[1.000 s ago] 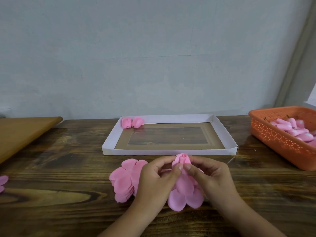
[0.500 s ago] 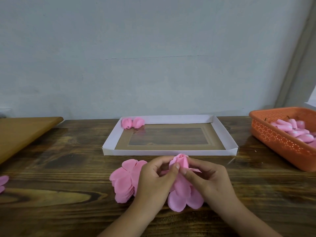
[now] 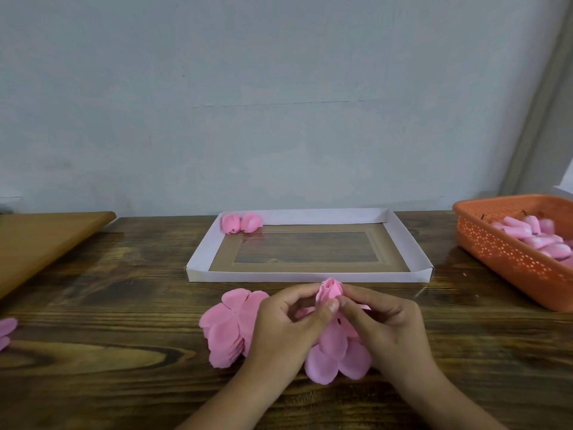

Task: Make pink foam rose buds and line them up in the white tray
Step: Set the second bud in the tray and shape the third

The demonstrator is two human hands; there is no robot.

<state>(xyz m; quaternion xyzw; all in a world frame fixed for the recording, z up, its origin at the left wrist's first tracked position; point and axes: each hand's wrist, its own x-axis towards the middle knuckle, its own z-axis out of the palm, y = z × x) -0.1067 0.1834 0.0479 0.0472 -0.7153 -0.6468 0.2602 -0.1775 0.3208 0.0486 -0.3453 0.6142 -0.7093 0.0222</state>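
**Both hands on a half-wrapped bud**

We saw the left hand [image 3: 286, 327] and right hand [image 3: 384, 327] meeting at 6 o'clock on the wooden table [image 3: 124, 352], just in front of the white tray [image 3: 201, 259]. Both pinched the pink rose bud [image 3: 330, 290]: the left thumb pressed a petal up against it, and the right fingertips [image 3: 348, 301] closed on its other side. Loose petals of the same flower [image 3: 335, 358] hung below the hands. A stack of pink petals [image 3: 228, 327] lay touching the left hand at its 9 o'clock. 2 finished buds [image 3: 242, 222] sat side by side in the tray's 11 o'clock corner. An orange basket [image 3: 502, 249] of pink pieces stood at 3 o'clock.
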